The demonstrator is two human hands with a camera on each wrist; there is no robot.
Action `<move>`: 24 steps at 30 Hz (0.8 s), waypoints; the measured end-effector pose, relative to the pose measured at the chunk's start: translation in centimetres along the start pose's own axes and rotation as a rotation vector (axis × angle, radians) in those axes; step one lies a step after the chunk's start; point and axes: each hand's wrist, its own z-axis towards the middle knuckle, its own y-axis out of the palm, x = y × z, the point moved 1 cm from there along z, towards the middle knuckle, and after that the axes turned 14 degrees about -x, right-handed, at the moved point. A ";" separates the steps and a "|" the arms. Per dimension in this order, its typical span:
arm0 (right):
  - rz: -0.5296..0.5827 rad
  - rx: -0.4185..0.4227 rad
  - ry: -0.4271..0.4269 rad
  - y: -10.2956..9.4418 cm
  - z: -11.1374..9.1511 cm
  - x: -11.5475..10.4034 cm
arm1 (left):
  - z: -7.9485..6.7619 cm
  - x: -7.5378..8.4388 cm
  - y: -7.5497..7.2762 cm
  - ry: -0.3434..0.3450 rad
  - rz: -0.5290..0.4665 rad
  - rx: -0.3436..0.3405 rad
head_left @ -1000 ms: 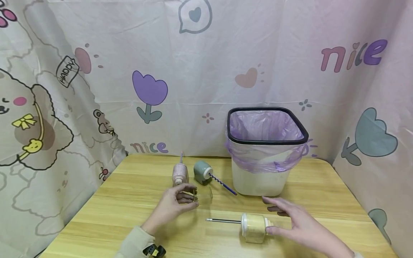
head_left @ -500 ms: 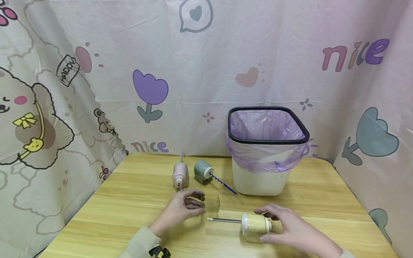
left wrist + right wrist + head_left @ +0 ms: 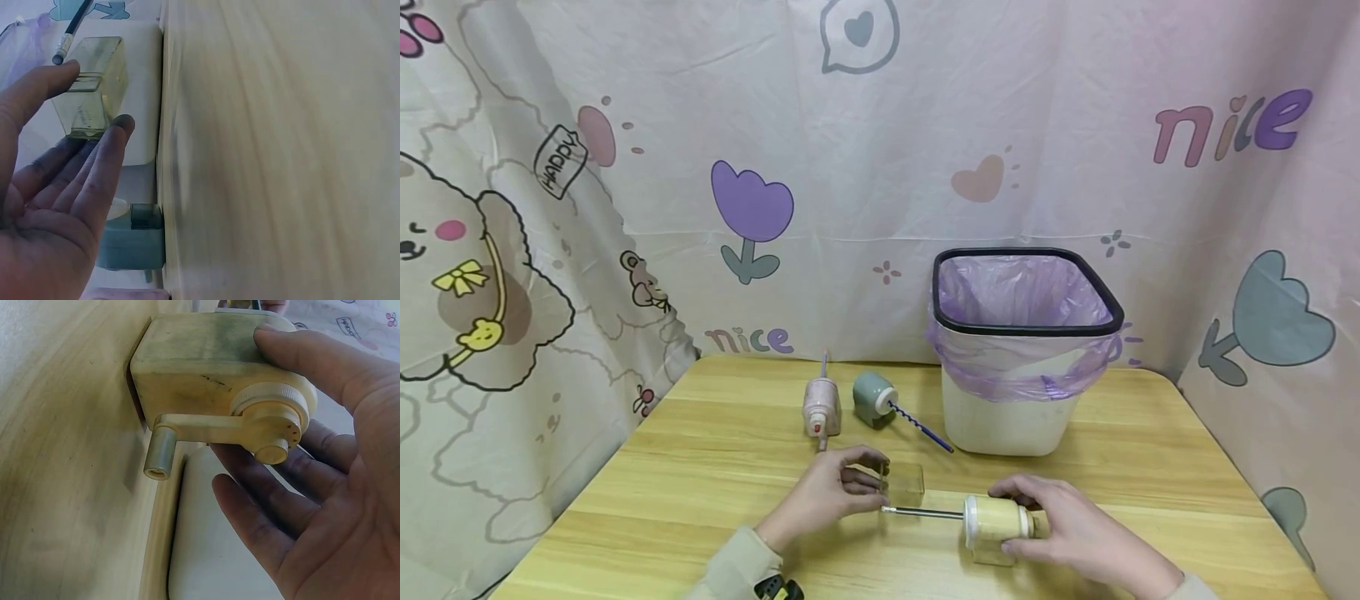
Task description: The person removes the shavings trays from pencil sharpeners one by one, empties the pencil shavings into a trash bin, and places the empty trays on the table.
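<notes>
My left hand (image 3: 842, 487) pinches a clear yellowish shavings drawer (image 3: 904, 485) between thumb and fingers. In the left wrist view the drawer (image 3: 100, 87) shows as a see-through box, with the thumb at its near edge. To its right is a yellow pencil sharpener (image 3: 996, 518), from which a black pencil (image 3: 928, 513) points left toward the drawer. My right hand (image 3: 1067, 523) grips the sharpener's right end, thumb in front and fingers behind. The right wrist view shows the sharpener's crank handle (image 3: 203, 428) and white ring on the end near the palm.
A pink sharpener (image 3: 822, 408) with a pencil in it is at the back left. Beside it, a grey-green sharpener (image 3: 872, 398) holds a blue pencil (image 3: 921, 427). A white bin (image 3: 1007, 425) with a black rim and purple liner stands at the back right, before a printed curtain.
My left hand has moved right and toward me with the drawer, closer to the pencil's tip. My right hand has come left and now grips the sharpener.
</notes>
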 end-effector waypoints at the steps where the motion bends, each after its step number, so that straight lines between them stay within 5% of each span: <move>1: 0.005 -0.003 0.001 0.0 0.0 0.0 | 0.0 0.0 0.1 -0.001 -0.005 -0.007; 9: 0.019 -0.014 0.005 0.0 0.1 0.0 | 0.2 -0.2 0.3 -0.025 0.000 -0.054; 24: 0.058 -0.035 0.002 -0.1 0.5 0.1 | 0.2 0.0 0.6 -0.061 0.214 -0.096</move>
